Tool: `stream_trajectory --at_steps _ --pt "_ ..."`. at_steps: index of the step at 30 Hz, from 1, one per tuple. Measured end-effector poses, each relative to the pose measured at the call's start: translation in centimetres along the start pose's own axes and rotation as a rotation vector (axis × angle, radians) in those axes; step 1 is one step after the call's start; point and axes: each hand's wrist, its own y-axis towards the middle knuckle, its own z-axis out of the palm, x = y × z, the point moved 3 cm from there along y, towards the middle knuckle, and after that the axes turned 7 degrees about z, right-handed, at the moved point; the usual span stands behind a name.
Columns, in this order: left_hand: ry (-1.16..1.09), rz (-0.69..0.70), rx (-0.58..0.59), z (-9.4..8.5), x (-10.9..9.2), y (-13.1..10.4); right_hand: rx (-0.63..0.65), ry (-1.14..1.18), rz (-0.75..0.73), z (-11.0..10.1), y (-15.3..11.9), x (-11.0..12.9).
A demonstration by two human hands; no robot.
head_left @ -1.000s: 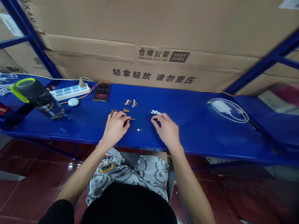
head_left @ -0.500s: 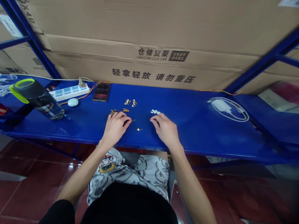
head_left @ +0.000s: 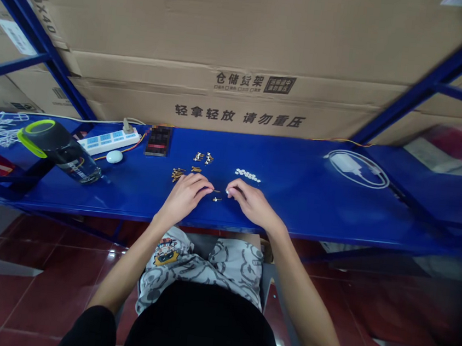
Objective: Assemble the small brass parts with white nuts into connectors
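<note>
My left hand (head_left: 190,193) pinches a thin brass-coloured pin (head_left: 216,191) that points right. Facing it across a small gap, my right hand (head_left: 250,201) has a small white piece (head_left: 228,192) between thumb and forefinger. Below the pin lies a white-and-brass part (head_left: 216,199) on the blue table. Several white pieces (head_left: 248,175) form a row behind my right hand. Brass pins (head_left: 177,174) are heaped just behind my left hand, with a smaller brass group (head_left: 196,169) to their right. Further back sit two clusters of white-and-brass parts (head_left: 198,157).
On the left of the blue table (head_left: 306,203) are a dark bottle (head_left: 72,153) with a lime-green ring, a power strip (head_left: 110,141), a pale round object (head_left: 114,156) and a dark box (head_left: 158,141). A coiled white cable with a charger (head_left: 345,163) lies at right.
My right hand has left the row of white pieces and come left and nearer with one piece. My left hand has moved right with the pin, narrowing the gap between the hands.
</note>
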Motion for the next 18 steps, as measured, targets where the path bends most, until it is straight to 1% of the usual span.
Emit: stream_trajectory --at_steps 5,9,13,18 --pt "-0.130 0.013 -0.018 -0.09 0.04 0.09 0.048 0.028 -0.032 0.28 -0.09 0.23" --pt "-0.215 0.057 -0.027 -0.04 -0.02 0.09 0.064 0.060 -0.075 0.54 -0.04 0.06" --pt "-0.232 0.072 -0.037 0.05 0.07 0.05 0.060 0.084 -0.122 0.64 -0.05 -0.05" --pt "-0.238 0.070 -0.048 0.05 0.16 0.03 0.053 0.118 -0.131 0.62 -0.09 0.04"
